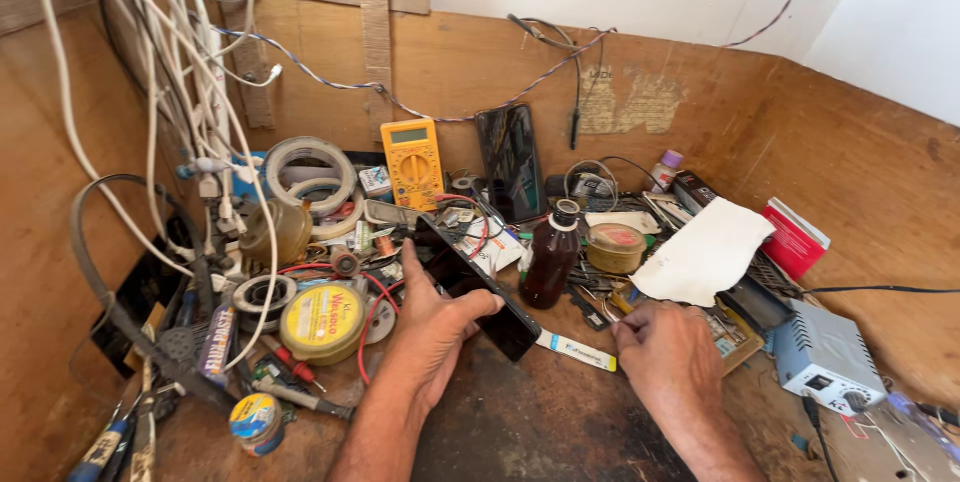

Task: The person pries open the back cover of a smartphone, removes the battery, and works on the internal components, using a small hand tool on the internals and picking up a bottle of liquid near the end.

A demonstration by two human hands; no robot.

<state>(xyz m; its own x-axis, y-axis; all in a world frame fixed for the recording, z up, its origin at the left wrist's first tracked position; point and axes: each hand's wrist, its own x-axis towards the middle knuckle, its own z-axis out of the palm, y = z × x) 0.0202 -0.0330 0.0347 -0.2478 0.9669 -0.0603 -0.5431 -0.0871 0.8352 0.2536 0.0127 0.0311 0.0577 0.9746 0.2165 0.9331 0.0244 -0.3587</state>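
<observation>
Phone (478,290) sits tilted in my left hand (432,327), fingers (470,304) wrapped on its edge, held just above the table (520,422). Right hand (665,352) pinches a thin white pry strip (575,350) w/ its tip at the phone's lower corner. Risk as I see it: strip slips or digs too deep, glass cracks; loose grip and it drops. Brown bottle (550,257) stands just behind, easy to knock over. Yellow tin (322,322), red wires, tape rolls (312,174) crowd the left; multimeter (412,160) at back wall.
</observation>
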